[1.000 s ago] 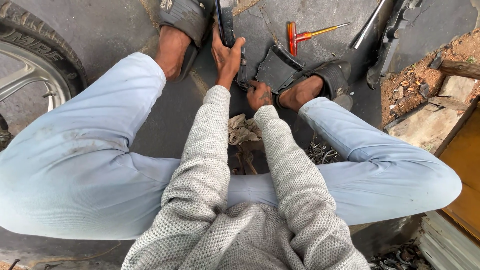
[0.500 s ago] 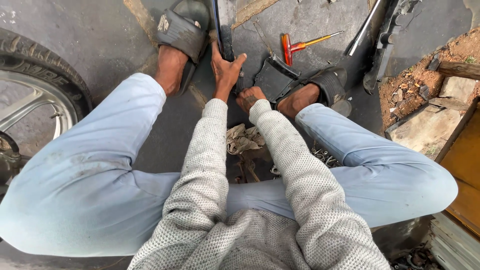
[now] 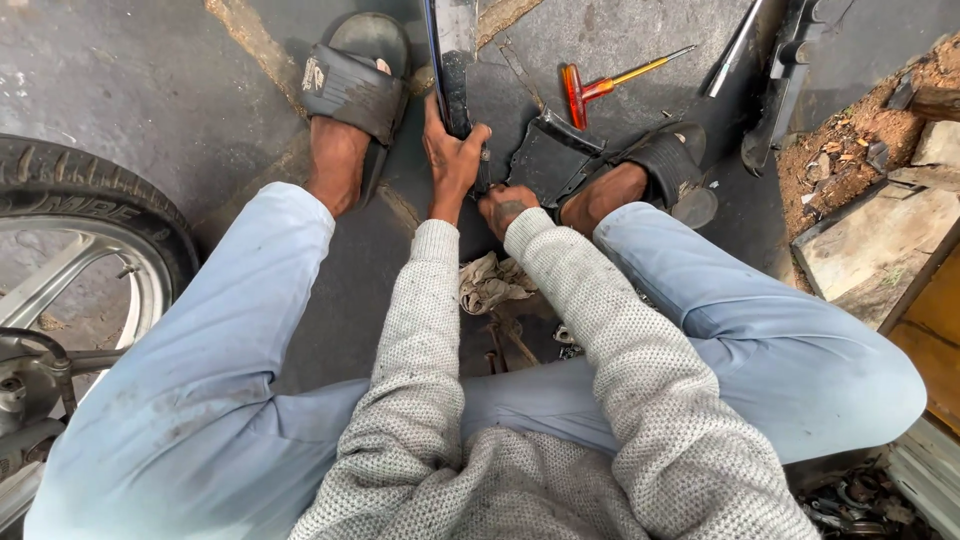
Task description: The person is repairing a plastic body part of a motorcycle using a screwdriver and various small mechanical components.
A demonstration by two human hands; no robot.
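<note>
wheel: a motorcycle wheel (image 3: pixel 70 250) with tyre and alloy spokes sits at nine o'clock on the concrete floor (image 3: pixel 120 80); untouched
left foot: a dark sandal (image 3: pixel 358 85) at eleven o'clock, planted just beside the panel
left hand: the left hand (image 3: pixel 452 160), its grip clamped around the long black plastic panel (image 3: pixel 455 70), which runs from the hand toward twelve o'clock and out of view
rag: a crumpled cloth (image 3: pixel 492 282) lies on the floor between the legs, below both hands
right hand: the right hand (image 3: pixel 508 207), just right of the left, grip closed low against the panel's near end; what it pinches I cannot tell
bracket piece: a dark angular part (image 3: pixel 548 160) at one o'clock, touching the right foot's sandal (image 3: pixel 672 165)
screwdriver: a red-handled screwdriver (image 3: pixel 600 85) lies apart at one o'clock, unheld
progress: by my reading, work at the panel's near end is under way and not finished; the tool lies aside, loose parts remain unassembled
</note>
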